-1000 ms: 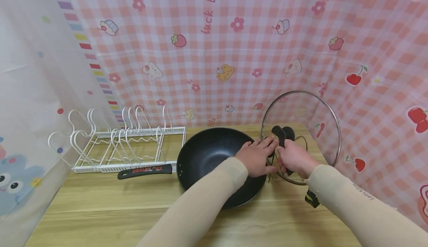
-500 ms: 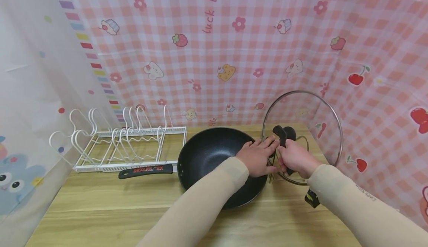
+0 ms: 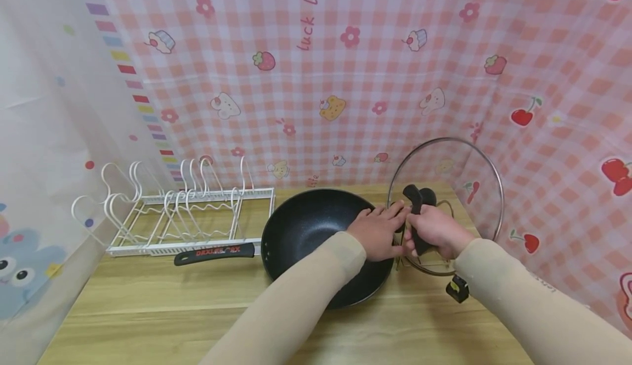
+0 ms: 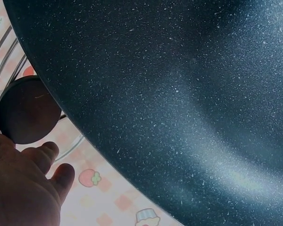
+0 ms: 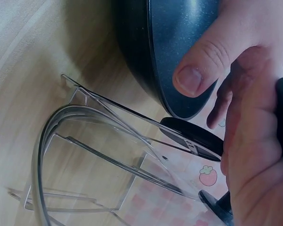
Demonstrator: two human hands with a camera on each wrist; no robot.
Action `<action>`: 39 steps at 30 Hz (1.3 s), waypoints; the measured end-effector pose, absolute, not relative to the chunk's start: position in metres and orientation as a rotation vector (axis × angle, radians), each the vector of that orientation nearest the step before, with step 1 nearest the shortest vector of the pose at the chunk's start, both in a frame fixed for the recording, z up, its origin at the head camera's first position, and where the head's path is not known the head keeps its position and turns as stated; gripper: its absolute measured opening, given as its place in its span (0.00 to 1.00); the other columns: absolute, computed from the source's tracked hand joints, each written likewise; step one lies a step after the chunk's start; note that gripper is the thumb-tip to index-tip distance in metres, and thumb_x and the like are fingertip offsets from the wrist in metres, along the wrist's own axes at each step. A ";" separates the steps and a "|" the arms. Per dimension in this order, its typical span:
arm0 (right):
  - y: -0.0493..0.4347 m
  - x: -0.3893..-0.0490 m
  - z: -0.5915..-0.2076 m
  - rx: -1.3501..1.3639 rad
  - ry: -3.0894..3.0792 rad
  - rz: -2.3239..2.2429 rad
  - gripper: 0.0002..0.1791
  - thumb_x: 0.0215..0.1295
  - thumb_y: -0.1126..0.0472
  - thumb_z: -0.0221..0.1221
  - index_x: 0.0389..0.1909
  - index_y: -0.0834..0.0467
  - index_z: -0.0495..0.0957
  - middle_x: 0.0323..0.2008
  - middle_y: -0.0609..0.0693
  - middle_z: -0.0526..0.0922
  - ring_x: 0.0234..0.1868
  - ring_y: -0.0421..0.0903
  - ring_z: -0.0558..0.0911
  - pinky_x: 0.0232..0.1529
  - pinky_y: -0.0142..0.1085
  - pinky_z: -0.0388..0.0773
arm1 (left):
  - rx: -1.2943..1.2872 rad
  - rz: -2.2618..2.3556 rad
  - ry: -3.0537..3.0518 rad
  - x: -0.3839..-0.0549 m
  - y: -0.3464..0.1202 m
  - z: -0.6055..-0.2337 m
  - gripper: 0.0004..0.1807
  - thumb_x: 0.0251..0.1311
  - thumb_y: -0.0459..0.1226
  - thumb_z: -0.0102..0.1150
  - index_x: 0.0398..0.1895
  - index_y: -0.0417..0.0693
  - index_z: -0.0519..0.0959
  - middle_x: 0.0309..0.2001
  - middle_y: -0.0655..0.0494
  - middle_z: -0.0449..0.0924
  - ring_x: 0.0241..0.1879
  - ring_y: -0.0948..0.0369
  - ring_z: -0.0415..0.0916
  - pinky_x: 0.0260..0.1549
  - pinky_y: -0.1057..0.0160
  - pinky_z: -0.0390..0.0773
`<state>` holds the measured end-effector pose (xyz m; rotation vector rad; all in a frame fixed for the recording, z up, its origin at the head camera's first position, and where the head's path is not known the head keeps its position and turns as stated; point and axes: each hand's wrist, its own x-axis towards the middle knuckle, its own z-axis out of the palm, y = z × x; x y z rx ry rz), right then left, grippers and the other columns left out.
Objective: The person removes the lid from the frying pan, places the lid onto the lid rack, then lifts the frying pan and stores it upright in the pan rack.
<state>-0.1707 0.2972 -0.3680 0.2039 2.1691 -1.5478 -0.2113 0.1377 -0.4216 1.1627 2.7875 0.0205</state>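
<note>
In the head view my right hand grips the upright black handle of a round glass lid with a steel rim. The lid stands on edge, its lower rim among the bars of a wire rack. My left hand lies over the right rim of a black wok, fingers stretched toward the lid handle. In the left wrist view its fingertips lie beside a black round disc on the rack. The right wrist view shows the left thumb in front of the wok.
A white wire pan rack stands at the left of the wooden table. The wok's handle points left, close to that rack's front rail. Pink checked cloth hangs behind and on the right. A small black device sits under the right wrist.
The lid's upper rim has dropped slightly, with the right hand still gripping its handle. The left hand and the wok hold their places.
</note>
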 end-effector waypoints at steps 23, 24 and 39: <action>0.297 -0.171 -0.368 0.235 2.215 -1.542 0.23 0.87 0.56 0.37 0.64 0.74 0.59 0.28 0.50 0.83 0.25 0.42 0.86 0.34 0.41 0.88 | 1.154 0.013 2.764 -0.214 0.139 -0.427 0.53 0.68 0.73 0.47 0.87 0.69 0.37 0.87 0.67 0.30 0.84 0.53 0.54 0.80 0.50 0.58; 0.297 -0.171 -0.368 0.238 2.216 -1.544 0.24 0.87 0.56 0.37 0.66 0.74 0.56 0.28 0.50 0.83 0.25 0.42 0.86 0.34 0.41 0.88 | 1.158 0.012 2.762 -0.216 0.139 -0.429 0.53 0.68 0.73 0.48 0.87 0.69 0.36 0.87 0.67 0.29 0.84 0.53 0.54 0.81 0.50 0.58; 0.295 -0.168 -0.365 0.274 2.288 -1.470 0.28 0.86 0.53 0.39 0.68 0.74 0.55 0.26 0.49 0.82 0.24 0.43 0.85 0.32 0.41 0.86 | 1.203 -0.026 2.761 -0.214 0.134 -0.419 0.54 0.69 0.72 0.46 0.87 0.66 0.35 0.87 0.66 0.32 0.84 0.54 0.53 0.81 0.52 0.57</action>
